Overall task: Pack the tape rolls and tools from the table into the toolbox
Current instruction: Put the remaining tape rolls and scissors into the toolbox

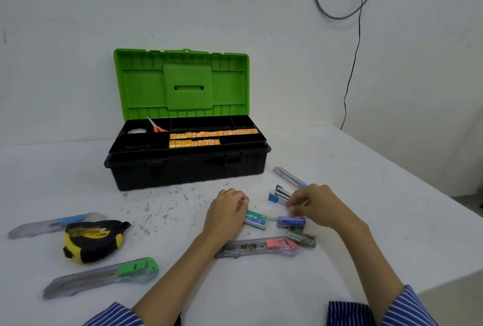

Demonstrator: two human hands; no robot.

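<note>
White tabletop (339, 168) carries the open toolbox (187, 158), already holding a tape roll (136, 131), scissors (156, 127) and orange boxes (213, 133). Most tools remain outside, in front of the toolbox: left hand (227, 210) grips a staple box (256, 219), right hand (313, 205) pinches something small, unidentifiable.

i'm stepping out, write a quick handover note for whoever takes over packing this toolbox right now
Left hand: fingers curled on the end of the green staple box.
Right hand: pinching something small above the blue staple box; what it is, I cannot tell.
Done: the toolbox is open; its tray holds a tape roll, scissors and rows of orange packs.
Left on the table: four cutters, at and, tape measure, stapler, staple boxes.
</note>
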